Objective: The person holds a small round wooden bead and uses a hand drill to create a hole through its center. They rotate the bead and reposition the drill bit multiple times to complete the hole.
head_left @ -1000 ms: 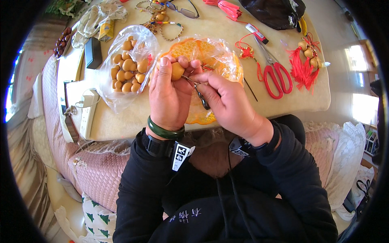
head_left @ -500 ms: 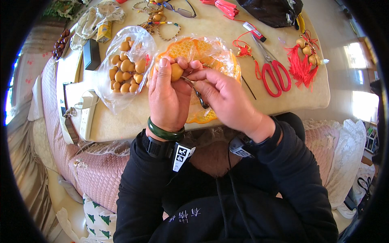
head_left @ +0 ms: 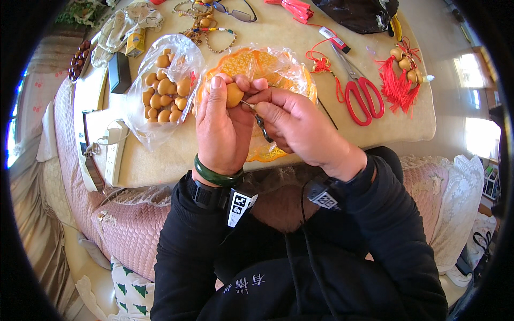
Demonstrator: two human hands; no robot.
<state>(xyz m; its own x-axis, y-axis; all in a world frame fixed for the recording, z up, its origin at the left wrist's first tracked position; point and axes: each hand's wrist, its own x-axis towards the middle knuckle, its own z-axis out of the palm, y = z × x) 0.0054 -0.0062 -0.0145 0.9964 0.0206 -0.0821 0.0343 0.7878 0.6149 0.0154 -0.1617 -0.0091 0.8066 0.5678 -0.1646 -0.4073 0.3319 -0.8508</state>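
Note:
My left hand (head_left: pixel 218 128), with a green bangle at its wrist, is closed around a small tan gourd (head_left: pixel 234 95) between thumb and fingers. Pinched in my right hand (head_left: pixel 305 125) is a thin pointed metal tool with a dark handle (head_left: pixel 262 130). Its tip touches the right side of the gourd, or nearly so; whether it enters the gourd I cannot tell. Both hands are above an orange openwork tray (head_left: pixel 240 63) partly covered with clear plastic. To their left lies a clear plastic bag (head_left: pixel 184 48) of several similar gourds (head_left: pixel 165 85).
Red-handled scissors (head_left: pixel 364 101) lie on the right of the table, beside a red knotted cord (head_left: pixel 321 65) and a gourd ornament with red tassels (head_left: pixel 399 85). Beaded strings (head_left: pixel 222 37) and glasses (head_left: pixel 238 13) are at the back. A white power strip (head_left: pixel 115 152) sits at left.
My right hand has shifted slightly right and down with the tool, so more of its thin metal tip shows beside the gourd. My left hand keeps its hold.

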